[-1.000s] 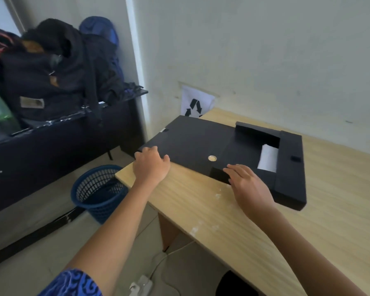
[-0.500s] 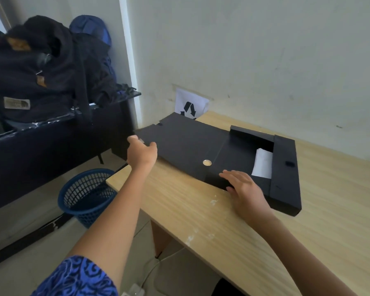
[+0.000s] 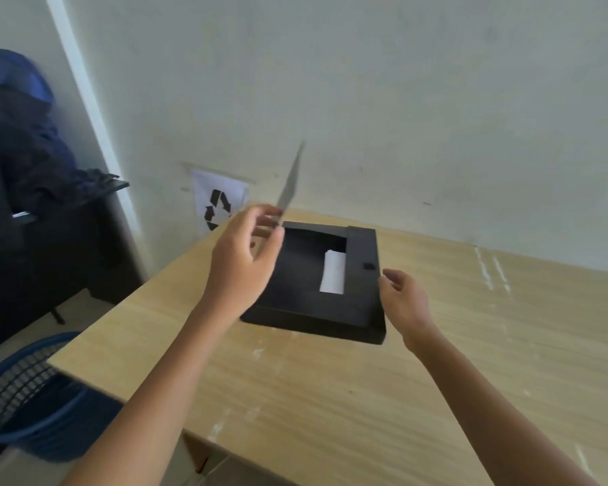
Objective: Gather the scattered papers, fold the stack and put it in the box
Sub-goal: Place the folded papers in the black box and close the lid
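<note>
A flat black box (image 3: 362, 310) lies on the wooden desk near the wall. Inside it, against its right wall, rests a folded white stack of paper (image 3: 333, 272). The box's black lid flap (image 3: 290, 185) stands nearly upright, seen edge-on and blurred. My left hand (image 3: 241, 256) is raised over the box's left side, its fingertips pinching the flap's lower part. My right hand (image 3: 402, 298) hovers just off the box's right edge, fingers loosely spread, holding nothing.
The desk (image 3: 330, 398) runs along a pale wall, where a paper sign with a recycling symbol (image 3: 218, 205) hangs. A blue mesh waste basket (image 3: 25, 394) stands on the floor at the left. Dark bags (image 3: 18, 163) sit on a black bench beyond it.
My left hand has lifted the lid flap from lying flat at the left up to nearly vertical. My right hand has moved from the box's front edge to its right side. The camera has turned right.
</note>
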`<state>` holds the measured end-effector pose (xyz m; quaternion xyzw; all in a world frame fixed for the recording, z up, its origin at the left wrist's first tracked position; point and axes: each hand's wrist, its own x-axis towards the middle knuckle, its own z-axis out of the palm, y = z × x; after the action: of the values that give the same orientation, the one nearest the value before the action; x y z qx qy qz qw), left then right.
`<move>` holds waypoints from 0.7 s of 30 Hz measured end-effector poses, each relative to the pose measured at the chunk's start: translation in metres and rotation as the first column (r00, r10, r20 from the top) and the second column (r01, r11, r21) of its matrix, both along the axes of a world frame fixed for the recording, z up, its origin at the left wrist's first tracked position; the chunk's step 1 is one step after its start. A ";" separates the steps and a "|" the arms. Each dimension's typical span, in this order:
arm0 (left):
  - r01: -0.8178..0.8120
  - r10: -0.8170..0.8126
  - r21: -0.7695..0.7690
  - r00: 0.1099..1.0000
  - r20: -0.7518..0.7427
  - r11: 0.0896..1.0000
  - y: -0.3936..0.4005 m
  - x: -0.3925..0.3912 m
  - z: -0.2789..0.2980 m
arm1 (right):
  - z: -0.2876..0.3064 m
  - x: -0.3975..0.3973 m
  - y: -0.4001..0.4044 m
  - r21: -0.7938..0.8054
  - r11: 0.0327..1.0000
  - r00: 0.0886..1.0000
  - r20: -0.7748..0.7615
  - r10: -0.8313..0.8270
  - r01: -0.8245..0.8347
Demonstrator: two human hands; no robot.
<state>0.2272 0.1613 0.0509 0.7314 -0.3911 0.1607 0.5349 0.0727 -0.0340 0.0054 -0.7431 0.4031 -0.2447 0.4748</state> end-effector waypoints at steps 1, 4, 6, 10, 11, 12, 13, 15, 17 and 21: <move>0.056 -0.058 0.053 0.998 0.036 0.997 -0.006 -0.007 -0.004 | -0.001 -0.003 -0.005 0.123 0.992 0.999 0.036 0.021 -0.025; 0.156 -0.184 0.228 0.977 0.107 0.961 -0.018 -0.024 -0.017 | -0.003 -0.008 -0.013 0.389 0.913 0.971 0.236 0.026 -0.119; 0.158 -0.217 0.345 0.966 0.141 0.925 -0.025 -0.032 -0.026 | -0.002 -0.010 -0.017 0.453 0.878 0.958 0.286 0.019 -0.152; 0.168 -0.272 0.481 0.950 0.155 0.861 -0.033 -0.041 -0.043 | -0.005 -0.005 -0.025 0.309 0.939 0.980 0.167 0.105 -0.154; 0.167 -0.282 0.508 0.946 0.157 0.845 -0.035 -0.042 -0.047 | -0.006 -0.004 -0.027 0.208 0.963 0.982 0.117 0.149 -0.171; 0.162 -0.286 0.533 0.945 0.158 0.831 -0.036 -0.043 -0.050 | -0.006 -0.004 -0.028 0.085 0.975 0.978 0.053 0.200 -0.204; 0.155 -0.285 0.553 0.945 0.158 0.819 -0.038 -0.044 -0.053 | -0.008 -0.003 -0.029 -0.041 0.968 0.969 -0.012 0.247 -0.248; 0.152 -0.287 0.581 0.947 0.147 0.799 -0.040 -0.045 -0.057 | -0.008 -0.004 -0.029 -0.221 0.925 0.950 -0.122 0.287 -0.308; 0.165 -0.307 0.633 0.944 0.120 0.756 -0.041 -0.044 -0.061 | -0.010 -0.005 -0.030 -0.316 0.879 0.927 -0.239 0.291 -0.357; 0.194 -0.353 0.704 0.932 0.086 0.683 -0.035 -0.042 -0.064 | -0.014 -0.010 -0.028 -0.379 0.764 0.808 -0.506 0.301 -0.522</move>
<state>0.1853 0.1258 -0.0134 0.7876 -0.5830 0.0006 0.1994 0.0629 -0.0617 -0.0082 -0.9457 0.2390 -0.0634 0.2108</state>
